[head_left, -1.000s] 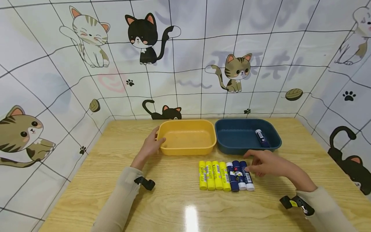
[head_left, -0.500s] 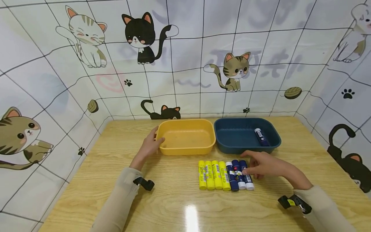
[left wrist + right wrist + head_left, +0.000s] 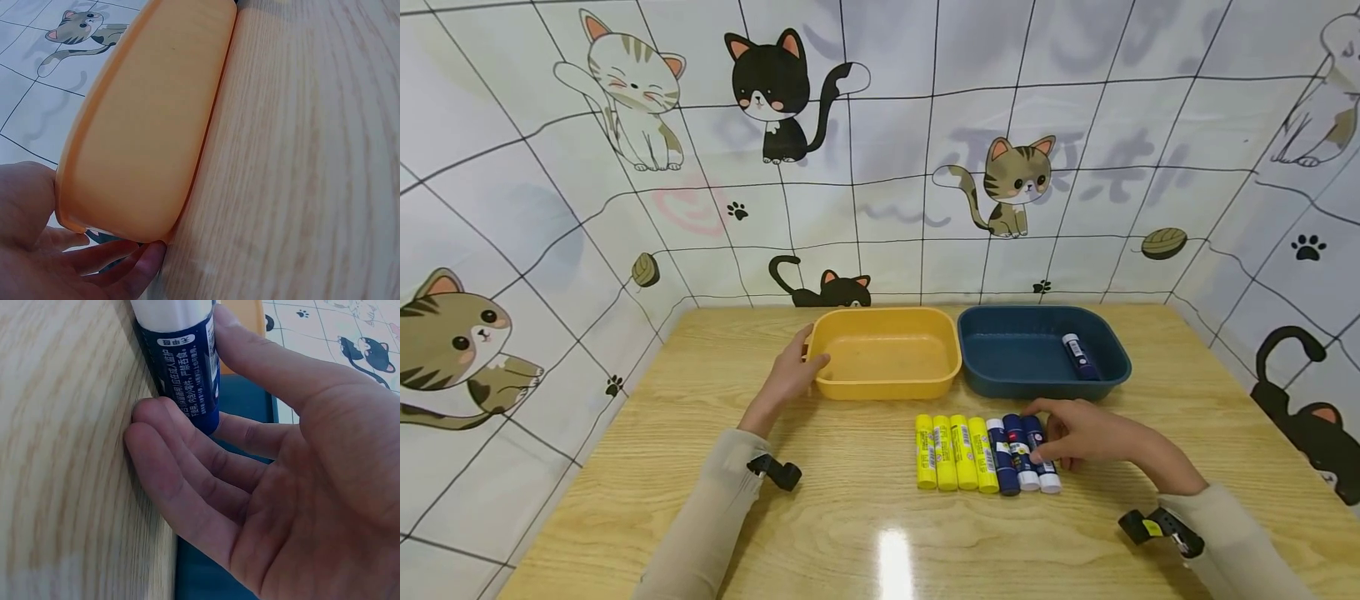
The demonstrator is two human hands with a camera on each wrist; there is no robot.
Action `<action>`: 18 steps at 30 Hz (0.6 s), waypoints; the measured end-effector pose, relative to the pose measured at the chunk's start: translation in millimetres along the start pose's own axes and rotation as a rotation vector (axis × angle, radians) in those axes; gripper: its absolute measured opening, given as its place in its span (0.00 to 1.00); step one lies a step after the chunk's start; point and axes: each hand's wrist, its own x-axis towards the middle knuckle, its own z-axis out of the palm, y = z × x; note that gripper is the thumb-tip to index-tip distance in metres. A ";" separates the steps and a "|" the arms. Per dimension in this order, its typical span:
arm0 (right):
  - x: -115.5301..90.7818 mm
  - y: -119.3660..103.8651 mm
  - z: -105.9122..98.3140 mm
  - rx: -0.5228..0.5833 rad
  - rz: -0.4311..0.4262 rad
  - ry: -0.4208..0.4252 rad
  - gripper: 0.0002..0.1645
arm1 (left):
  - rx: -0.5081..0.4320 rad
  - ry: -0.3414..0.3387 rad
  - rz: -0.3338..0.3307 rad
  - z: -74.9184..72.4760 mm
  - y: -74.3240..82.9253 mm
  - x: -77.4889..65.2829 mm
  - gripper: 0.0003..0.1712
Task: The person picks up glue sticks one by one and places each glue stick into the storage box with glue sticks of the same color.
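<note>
My left hand (image 3: 792,367) holds the left end of the yellow plastic tray (image 3: 887,389), thumb at the rim and fingers along the outer end wall (image 3: 150,240). At the right end of a row of glue sticks, my right hand (image 3: 1086,433) has its thumb and fingers around a navy glue stick (image 3: 1049,477) with a white end. In the right wrist view the thumb lies along one side of this glue stick (image 3: 184,375), and the index finger passes behind its blue end. Two more navy glue sticks (image 3: 1004,467) and several yellow glue sticks (image 3: 963,454) lie side by side to its left.
Right beside the yellow tray stands a dark blue tray (image 3: 1037,388), with one navy glue stick (image 3: 1079,357) lying inside. Both trays are near the back of the wooden table (image 3: 820,517). A cat-print cloth (image 3: 895,125) hangs behind and at both sides.
My right hand has shifted slightly, its thumb coming down nearer the front and its index finger settling at the far end of the rightmost glue stick. The left hand stays at the yellow tray.
</note>
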 end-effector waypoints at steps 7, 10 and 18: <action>-0.8 0.6 0.4 0.004 0.016 0.005 0.44 | 0.006 0.003 -0.005 0.2 1.5 -2.1 0.41; -1.6 1.0 0.4 0.021 0.021 0.001 0.45 | 0.004 0.001 0.000 -0.1 2.6 -2.7 0.41; -2.9 2.5 1.3 0.058 0.016 0.002 0.42 | 0.004 0.001 0.011 0.6 4.7 -2.9 0.41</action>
